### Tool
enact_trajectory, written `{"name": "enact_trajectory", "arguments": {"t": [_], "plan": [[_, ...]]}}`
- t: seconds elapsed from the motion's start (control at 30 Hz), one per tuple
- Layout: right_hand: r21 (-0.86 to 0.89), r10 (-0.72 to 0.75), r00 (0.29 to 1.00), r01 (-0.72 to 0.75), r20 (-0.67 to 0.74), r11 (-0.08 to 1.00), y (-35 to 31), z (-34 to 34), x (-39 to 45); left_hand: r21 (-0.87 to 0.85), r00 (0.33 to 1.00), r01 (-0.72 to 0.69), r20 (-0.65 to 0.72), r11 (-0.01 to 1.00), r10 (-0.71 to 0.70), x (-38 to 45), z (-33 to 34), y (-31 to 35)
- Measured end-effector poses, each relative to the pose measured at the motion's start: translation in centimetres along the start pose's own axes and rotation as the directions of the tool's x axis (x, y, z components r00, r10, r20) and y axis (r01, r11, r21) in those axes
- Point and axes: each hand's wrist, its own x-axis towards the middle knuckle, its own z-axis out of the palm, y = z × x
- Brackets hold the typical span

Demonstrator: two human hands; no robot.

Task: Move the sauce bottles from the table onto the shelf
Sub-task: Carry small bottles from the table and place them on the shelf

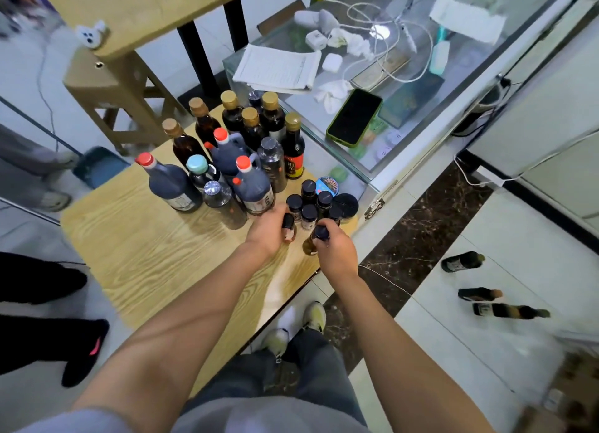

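Hands gripped one bottle each near the tabletop's [136, 254] right edge: left hand [267, 230] held a small black-capped bottle [288, 228], right hand [335, 252] an amber bottle [313, 242].

Sauce bottles: most upright on the wooden table [136, 254], three on the white shelf [486, 270].

You see tall dark bottles [249, 124] with gold and cork-coloured caps at the far end, red-capped jugs [251, 186] mid-table, and a cluster of small black-capped jars [308, 202] at the near right edge. You hold one small jar [288, 228] in your left hand [269, 230] and an amber bottle [316, 239] in your right hand [335, 249]. Three dark bottles [479, 291] stand on the shelf at right.
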Motion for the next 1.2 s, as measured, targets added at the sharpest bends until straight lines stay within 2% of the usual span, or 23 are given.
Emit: {"name": "enact_trajectory", "arguments": {"t": [0.17,0.27,0.37,0.43,0.6,0.7,0.93,1.2], "plan": [[0.257,0.099,0.992,-0.075,-0.08,0.963,-0.2,-0.7,-2.6,-0.195,0.997,-0.078,-0.03,0.978,0.074,-1.1,-0.3,-0.3],[0.394,0.158,0.977,-0.09,-0.143,0.915,-0.8,-1.9,-4.3,-0.293,0.986,-0.165,-0.028,0.942,0.164,-2.1,-0.9,0.2],[0.5,0.236,0.944,-0.092,-0.233,0.861,-0.8,-3.3,-6.5,-0.398,0.965,-0.234,0.014,0.887,0.261,-2.7,-0.8,1.7],[0.551,0.282,0.914,-0.08,-0.292,0.831,-0.7,-4.6,-8.2,-0.488,0.95,-0.23,0.076,0.842,0.304,-3.1,-0.4,3.5],[0.651,0.352,0.819,0.034,-0.453,0.759,-0.5,-9.5,-13.9,-0.586,0.845,-0.291,0.213,0.756,0.49,-5.3,0.6,10.4],[0.645,0.368,0.742,0.113,-0.561,0.756,0.1,-13.0,-17.7,-0.645,0.784,-0.31,0.242,0.699,0.571,-7.4,1.4,14.7],[0.602,0.441,0.492,0.234,-0.75,0.763,2.3,-21.0,-26.0,-0.686,0.618,-0.445,0.23,0.576,0.752,-15.7,0.8,25.9],[0.535,0.5,0.191,0.337,-0.845,0.775,9.0,-29.6,-39.3,-0.713,0.361,-0.556,0.255,0.427,0.897,-27.9,4.2,39.6]]}}
